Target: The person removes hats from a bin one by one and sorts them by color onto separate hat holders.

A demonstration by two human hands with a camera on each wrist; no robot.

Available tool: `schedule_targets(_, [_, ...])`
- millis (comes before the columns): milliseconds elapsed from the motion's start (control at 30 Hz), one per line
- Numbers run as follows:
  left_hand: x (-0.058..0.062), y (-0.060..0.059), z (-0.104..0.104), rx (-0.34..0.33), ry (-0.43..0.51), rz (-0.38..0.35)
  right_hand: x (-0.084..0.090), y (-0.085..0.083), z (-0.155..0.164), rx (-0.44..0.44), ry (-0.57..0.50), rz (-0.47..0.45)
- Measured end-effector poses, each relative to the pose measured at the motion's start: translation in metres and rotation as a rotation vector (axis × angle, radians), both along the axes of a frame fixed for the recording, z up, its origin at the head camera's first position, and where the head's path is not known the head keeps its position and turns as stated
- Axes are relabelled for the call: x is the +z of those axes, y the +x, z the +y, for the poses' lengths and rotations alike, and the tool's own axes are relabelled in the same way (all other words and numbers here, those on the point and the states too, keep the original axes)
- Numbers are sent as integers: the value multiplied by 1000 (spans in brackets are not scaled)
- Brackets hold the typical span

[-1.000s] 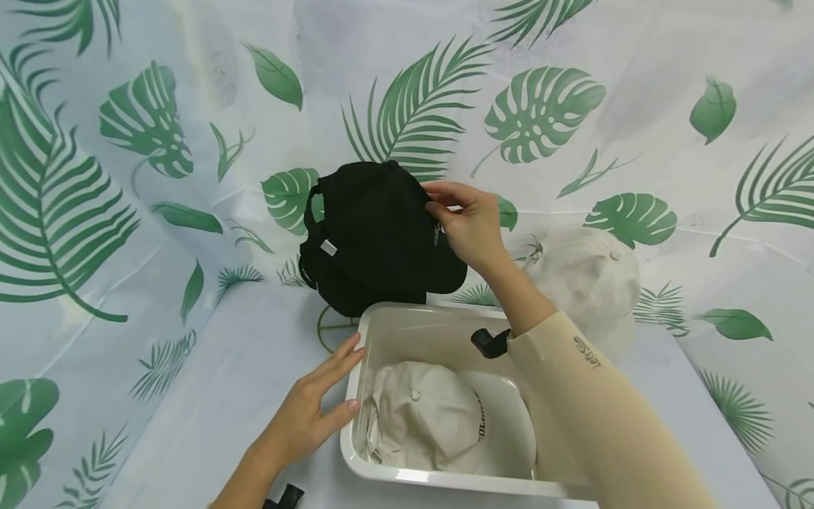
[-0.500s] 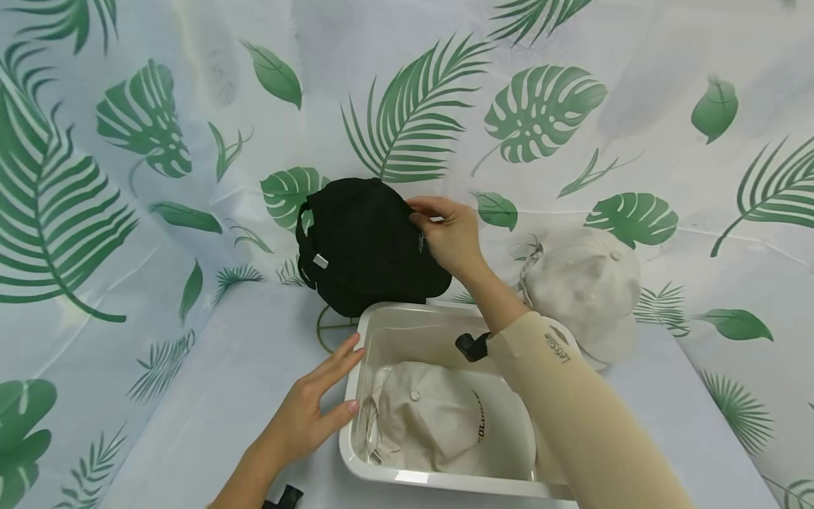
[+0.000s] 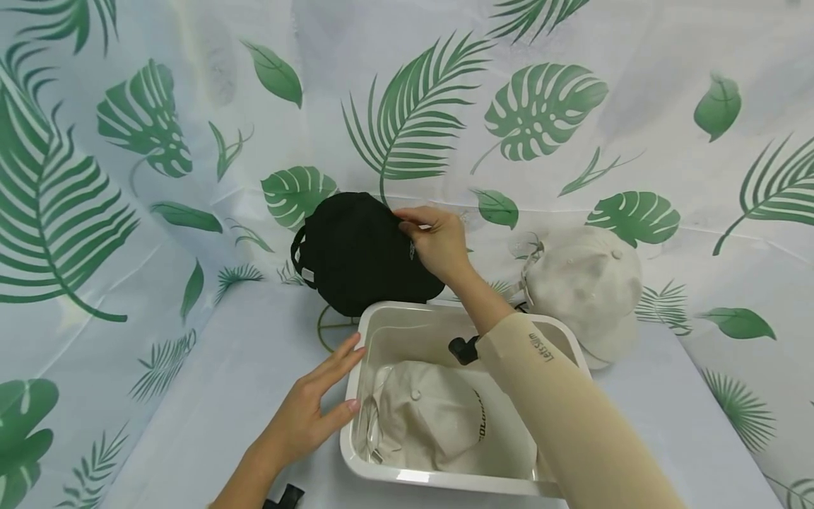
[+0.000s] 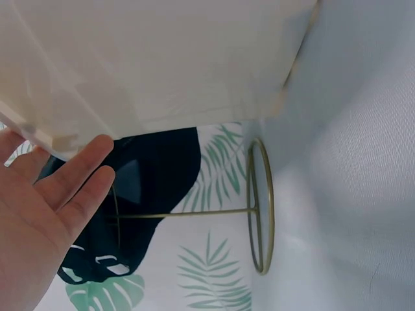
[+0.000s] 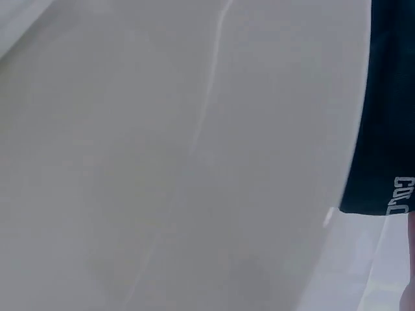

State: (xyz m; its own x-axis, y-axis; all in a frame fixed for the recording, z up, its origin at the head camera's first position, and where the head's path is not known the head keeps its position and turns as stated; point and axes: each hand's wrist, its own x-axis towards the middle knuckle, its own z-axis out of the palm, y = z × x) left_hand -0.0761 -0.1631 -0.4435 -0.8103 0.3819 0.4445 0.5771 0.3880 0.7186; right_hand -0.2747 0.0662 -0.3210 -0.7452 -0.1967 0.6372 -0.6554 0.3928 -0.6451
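In the head view my right hand pinches the front of a black baseball cap, thumb and fingers at the crown above the brim. This cap sits over another black cap, mostly hidden, on a gold wire stand whose stem and round base show in the left wrist view. White lettering marks the black cap in the right wrist view. My left hand has its fingers extended, tips at the left rim of a white plastic bin. Inside the bin lies a beige cap with dark lettering.
Right of the bin, a second beige cap stands raised near the back wall. The bin stands directly in front of the black caps. A leaf-printed sheet covers the walls behind the pale tabletop.
My right hand has moved down and left with the black cap, bringing it lower over the other black cap on the stand. My left hand has stayed at the bin rim.
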Motion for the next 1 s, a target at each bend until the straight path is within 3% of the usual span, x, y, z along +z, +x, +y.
schedule_targets(333, [1,-1,0,-5,7,42,-10,-2,1,-43,45,-38])
schedule_targets(1000, [1,-1,-1,-9,-2,-15,-22,-4,14,-23,160,-175])
